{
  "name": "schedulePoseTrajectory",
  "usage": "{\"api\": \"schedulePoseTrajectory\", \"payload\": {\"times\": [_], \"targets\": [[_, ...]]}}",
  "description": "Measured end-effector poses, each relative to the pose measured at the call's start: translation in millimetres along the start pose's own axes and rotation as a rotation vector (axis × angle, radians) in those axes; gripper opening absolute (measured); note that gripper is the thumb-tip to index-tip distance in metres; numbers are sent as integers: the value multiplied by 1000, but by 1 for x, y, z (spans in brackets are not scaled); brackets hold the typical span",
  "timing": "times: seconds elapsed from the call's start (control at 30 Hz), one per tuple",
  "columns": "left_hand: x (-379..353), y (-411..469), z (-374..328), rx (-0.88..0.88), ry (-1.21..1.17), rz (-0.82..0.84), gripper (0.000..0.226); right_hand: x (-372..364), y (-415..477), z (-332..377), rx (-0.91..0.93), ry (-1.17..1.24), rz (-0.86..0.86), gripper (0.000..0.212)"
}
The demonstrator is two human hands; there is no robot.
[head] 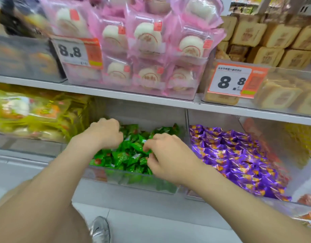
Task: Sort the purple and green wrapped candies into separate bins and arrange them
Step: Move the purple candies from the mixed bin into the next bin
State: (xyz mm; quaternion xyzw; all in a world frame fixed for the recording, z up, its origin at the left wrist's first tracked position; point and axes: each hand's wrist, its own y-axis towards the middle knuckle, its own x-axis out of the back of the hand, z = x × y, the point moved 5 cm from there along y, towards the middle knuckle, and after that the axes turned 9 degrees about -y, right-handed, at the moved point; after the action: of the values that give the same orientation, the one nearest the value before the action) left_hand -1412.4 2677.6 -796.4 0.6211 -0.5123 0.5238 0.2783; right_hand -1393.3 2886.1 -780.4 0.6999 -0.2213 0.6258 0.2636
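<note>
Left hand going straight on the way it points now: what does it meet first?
Probably the green candies piled right beyond the left hand, then the bin's back wall; depth is unclear.

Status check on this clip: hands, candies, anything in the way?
Left hand curled down into green candies, grip hidden. Right hand pinches one there. Purple candies apart in the neighbouring bin on the right. Nothing in the way.
</note>
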Motion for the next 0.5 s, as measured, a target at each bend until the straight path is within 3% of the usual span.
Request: {"api": "schedulePoseTrajectory", "payload": {"times": [0.17, 0.3, 0.37, 0.5], "targets": [[-26, 7, 33, 55, 27, 302, 49, -27, 54, 9, -53, 50, 76, 35], [-38, 21, 46, 141, -113, 270, 70, -53, 85, 12, -47, 77, 203, 62], [-40, 29, 49, 142, -205, 220, 67, -65, 91, 16, 3, 107, 302, 74], [-40, 33, 51, 81, -352, 183, 57, -81, 92, 13, 6, -13, 404, 72]]}}
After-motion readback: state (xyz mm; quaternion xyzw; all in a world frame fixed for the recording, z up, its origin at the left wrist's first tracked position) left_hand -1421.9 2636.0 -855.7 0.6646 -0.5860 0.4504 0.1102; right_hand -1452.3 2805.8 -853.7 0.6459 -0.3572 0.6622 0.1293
